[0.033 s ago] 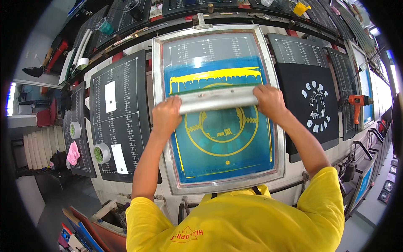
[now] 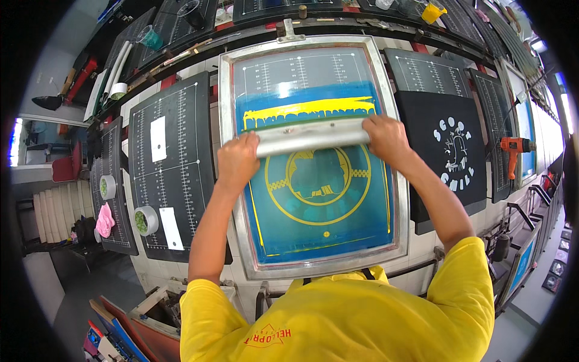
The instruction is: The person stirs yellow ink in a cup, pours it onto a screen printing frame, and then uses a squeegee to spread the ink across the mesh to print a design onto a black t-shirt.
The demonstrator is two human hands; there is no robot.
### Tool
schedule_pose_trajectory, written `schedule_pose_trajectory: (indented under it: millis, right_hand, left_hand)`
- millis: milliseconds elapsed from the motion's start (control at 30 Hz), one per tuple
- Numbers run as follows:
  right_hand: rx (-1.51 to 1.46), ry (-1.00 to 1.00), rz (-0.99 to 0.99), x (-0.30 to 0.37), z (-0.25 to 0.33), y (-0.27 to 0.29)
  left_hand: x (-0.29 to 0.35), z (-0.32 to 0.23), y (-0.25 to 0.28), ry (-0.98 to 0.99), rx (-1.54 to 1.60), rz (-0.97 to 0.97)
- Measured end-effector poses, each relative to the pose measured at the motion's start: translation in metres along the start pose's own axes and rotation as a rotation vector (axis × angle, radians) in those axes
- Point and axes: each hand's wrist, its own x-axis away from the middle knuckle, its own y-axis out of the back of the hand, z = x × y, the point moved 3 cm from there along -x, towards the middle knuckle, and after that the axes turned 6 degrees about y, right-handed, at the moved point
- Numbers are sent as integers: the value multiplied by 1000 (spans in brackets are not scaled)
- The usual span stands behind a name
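My left hand (image 2: 237, 160) and my right hand (image 2: 386, 139) are closed round the two ends of a long silver squeegee (image 2: 312, 136). It lies crosswise over a screen-printing screen (image 2: 386, 90) with a metal frame. Just beyond the squeegee, a thick band of yellow ink (image 2: 307, 108) spreads across the blue mesh, its near edge dripping in uneven streaks. Nearer to me, the mesh shows a yellow-lined round stencil design (image 2: 318, 218). The squeegee hides the upper part of this design. A hinge clamp (image 2: 291, 31) grips the frame's far edge.
On the right, a black printing board carries dark fabric (image 2: 443, 145) with a white print. An orange heat gun (image 2: 514, 154) is farther right. Boards on the left hold tape rolls (image 2: 146, 221), white paper strips (image 2: 171, 229) and a pink cloth (image 2: 105, 221). Cups (image 2: 433, 12) stand at the back.
Both my hands and the squeegee have shifted slightly away from me, closer to the yellow ink band. The grip stays the same.
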Motion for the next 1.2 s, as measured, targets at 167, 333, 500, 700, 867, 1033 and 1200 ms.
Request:
schedule_pose_trajectory:
  millis: [167,333,500,700,867,1033,1200]
  right_hand:
    - [4,-6,71,-31,-22,-1]
    - [43,-61,113,-32,-18,1]
    - [3,-41,88,-23,-21,12]
    - [-62,1,26,65,45,43]
    - [-119,-11,-22,165,121,70]
    - [-144,-34,-40,220,163,76]
    - [-134,-53,20,229,167,65]
  left_hand:
    - [-35,16,-9,17,7,13]
    - [-34,12,-5,-2,-23,17]
    - [-34,4,14,48,-120,159]
    - [67,-43,63,64,-40,126]
    - [178,-100,90,65,8,80]
    - [247,-129,94,125,14,157]
    - [259,-130,83,90,34,107]
